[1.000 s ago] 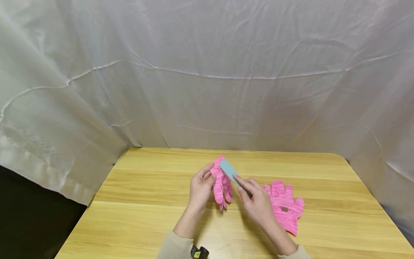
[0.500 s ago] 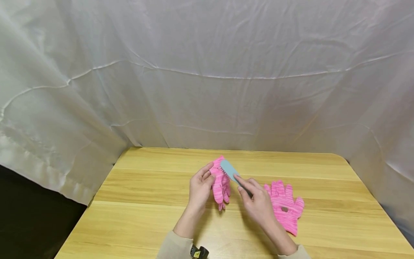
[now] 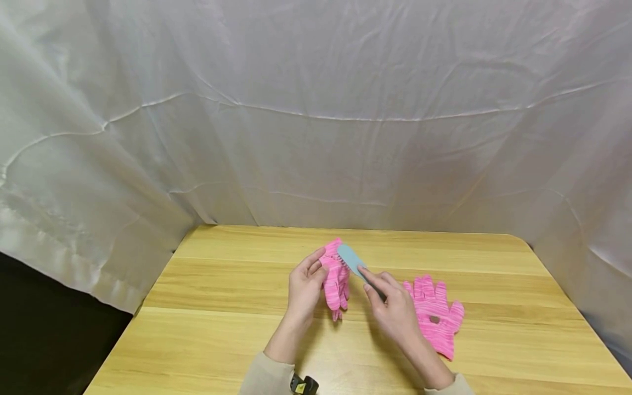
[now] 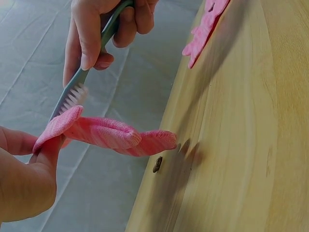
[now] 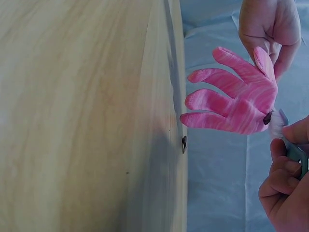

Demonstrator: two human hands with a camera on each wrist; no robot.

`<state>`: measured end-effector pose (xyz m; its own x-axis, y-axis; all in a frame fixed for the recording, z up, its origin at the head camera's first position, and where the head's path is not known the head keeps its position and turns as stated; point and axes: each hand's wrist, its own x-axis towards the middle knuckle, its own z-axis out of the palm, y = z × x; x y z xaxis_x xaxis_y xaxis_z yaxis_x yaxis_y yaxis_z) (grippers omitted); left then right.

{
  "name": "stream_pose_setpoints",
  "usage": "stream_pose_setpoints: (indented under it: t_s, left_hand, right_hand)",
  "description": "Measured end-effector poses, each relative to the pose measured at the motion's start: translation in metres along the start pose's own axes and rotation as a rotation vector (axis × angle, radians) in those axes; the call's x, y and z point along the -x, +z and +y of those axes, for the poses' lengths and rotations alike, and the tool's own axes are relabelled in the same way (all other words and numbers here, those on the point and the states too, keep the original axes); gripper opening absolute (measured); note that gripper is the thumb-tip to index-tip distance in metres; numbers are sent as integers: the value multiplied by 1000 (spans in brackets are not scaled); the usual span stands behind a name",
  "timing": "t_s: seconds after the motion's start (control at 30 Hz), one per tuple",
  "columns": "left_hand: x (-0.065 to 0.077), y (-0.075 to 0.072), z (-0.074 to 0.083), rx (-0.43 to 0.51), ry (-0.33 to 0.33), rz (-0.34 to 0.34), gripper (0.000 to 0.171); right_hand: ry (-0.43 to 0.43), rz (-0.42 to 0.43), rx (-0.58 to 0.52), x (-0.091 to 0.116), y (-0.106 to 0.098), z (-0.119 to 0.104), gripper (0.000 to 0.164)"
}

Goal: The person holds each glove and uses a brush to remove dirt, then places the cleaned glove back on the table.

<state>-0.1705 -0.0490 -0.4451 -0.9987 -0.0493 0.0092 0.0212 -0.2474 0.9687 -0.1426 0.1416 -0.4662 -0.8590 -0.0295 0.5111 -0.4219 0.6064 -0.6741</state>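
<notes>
Beginning at the far left of the head view, a dark area [image 3: 49, 334] lies below the hem of a grey curtain [image 3: 133, 175], which runs behind a wood-grain table [image 3: 212, 329]. Next, a beige left sleeve [image 3: 268, 376] enters from the bottom edge, with a black device [image 3: 304, 385] beside its cuff.

The left hand [image 3: 303, 288] is clamped on a pink glove [image 3: 333, 277], pinching it between thumb and fingers. This glove is held above the table, its fingers pointing downward. The right wrist view shows a dark spot [image 5: 267, 118] on the glove. The left wrist view shows a small dark mark or object [image 4: 157, 164] near the table's edge; which of the two cannot be told.

Immediately right of the held glove is a brush [image 3: 351, 259] with a light blue head, tilted, its pale bristles [image 5: 276, 124] against the glove at the dark spot. The right hand [image 3: 394, 310] is clamped on the brush handle, index finger laid along it.

Farther right, a second glove [image 3: 443, 332], also pink, lies flat on the table, palm bearing a dark patch [image 3: 434, 319], partly hidden by the right hand. A beige right sleeve [image 3: 451, 385] shows at the bottom edge.
</notes>
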Motion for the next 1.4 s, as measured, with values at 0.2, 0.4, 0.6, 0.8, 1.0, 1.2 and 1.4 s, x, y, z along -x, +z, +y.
stream_pose_setpoints:
  t_s: [0.2,0.4,0.6,0.8,1.0,1.2,1.4]
  left_hand:
    - [0,0,0,1,1,-5,47]
    - [0,-1,0,-3,-4,-6,46]
    - [0,-1,0,-19,-3,-11,46]
    - [0,0,-2,-34,1,-12,46]
    - [0,0,-3,-30,2,-26,46]
    - [1,0,-3,-43,2,-14,45]
    - [1,0,-2,-37,-1,3,45]
  right_hand:
    - [2,7,8,0,0,0,43]
    - [9,3,-24,0,0,-3,43]
    - [-40,35,-88,1,0,-3,46]
    - [-90,53,-112,1,2,-2,48]
    - [-117,-2,-105,2,3,-4,48]
    - [-75,-33,-47,1,2,-5,48]
    - [-54,-29,-21,1,1,-4,46]
